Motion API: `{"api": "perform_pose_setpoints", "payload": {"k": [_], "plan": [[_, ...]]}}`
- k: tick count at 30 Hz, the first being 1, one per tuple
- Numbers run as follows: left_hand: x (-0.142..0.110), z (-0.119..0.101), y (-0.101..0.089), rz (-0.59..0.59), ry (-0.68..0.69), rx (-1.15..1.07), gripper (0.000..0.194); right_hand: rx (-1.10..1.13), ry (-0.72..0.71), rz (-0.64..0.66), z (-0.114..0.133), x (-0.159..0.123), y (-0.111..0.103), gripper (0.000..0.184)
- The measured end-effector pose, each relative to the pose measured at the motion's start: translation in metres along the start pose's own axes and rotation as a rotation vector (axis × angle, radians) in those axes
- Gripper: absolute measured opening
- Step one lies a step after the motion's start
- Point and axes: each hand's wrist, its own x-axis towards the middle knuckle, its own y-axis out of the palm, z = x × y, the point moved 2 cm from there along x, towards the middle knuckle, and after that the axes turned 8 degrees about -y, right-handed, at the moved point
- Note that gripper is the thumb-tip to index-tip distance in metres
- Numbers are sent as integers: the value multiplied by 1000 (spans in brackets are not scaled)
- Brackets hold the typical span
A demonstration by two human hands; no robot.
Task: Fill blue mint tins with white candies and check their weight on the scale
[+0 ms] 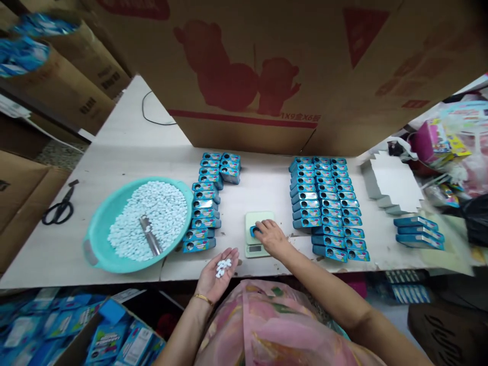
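Observation:
My left hand (pixel 214 278) is turned palm up and cupped, with a small heap of pale tablets (pixel 223 266) resting in it. My right hand (pixel 271 238) reaches over a small kitchen scale (pixel 263 216), its fingers wrapped round a small blue box (pixel 253 231) standing on it. Much of that box is hidden by the fingers. To the left, a turquoise basin (pixel 95 229) holds a mass of the same pale tablets, with a metal scoop (pixel 150 236) lying in them.
Rows of upright blue boxes stand left (pixel 206 203) and right (pixel 328 208) of the scale. A large cardboard carton (pixel 244 137) closes off the back. Black scissors (pixel 59 211) lie at far left. White cartons (pixel 394 183) and three flat-lying blue boxes (pixel 419 234) are at right.

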Motion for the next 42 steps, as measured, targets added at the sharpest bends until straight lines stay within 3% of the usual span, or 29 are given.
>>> {"api": "perform_pose_setpoints", "payload": {"k": [5,10,21,32,37,42], "plan": [[-1,-11,-14,-29,54,-26,27,187,254,-274,-29,-48,2,31],[2,-16,-19,-13,58,-37,27,334,413,-324,-52,-84,11,40],[8,-16,-7,-20,38,-35,29,667,474,-348,-54,-68,48,52],[19,-12,2,7,23,14,27,843,484,-264,-51,-44,62,54],[37,-9,10,39,-1,43,25,748,399,-181,-34,-24,37,36],[54,-12,28,68,12,68,22,229,76,-87,5,-4,-13,41]]}}
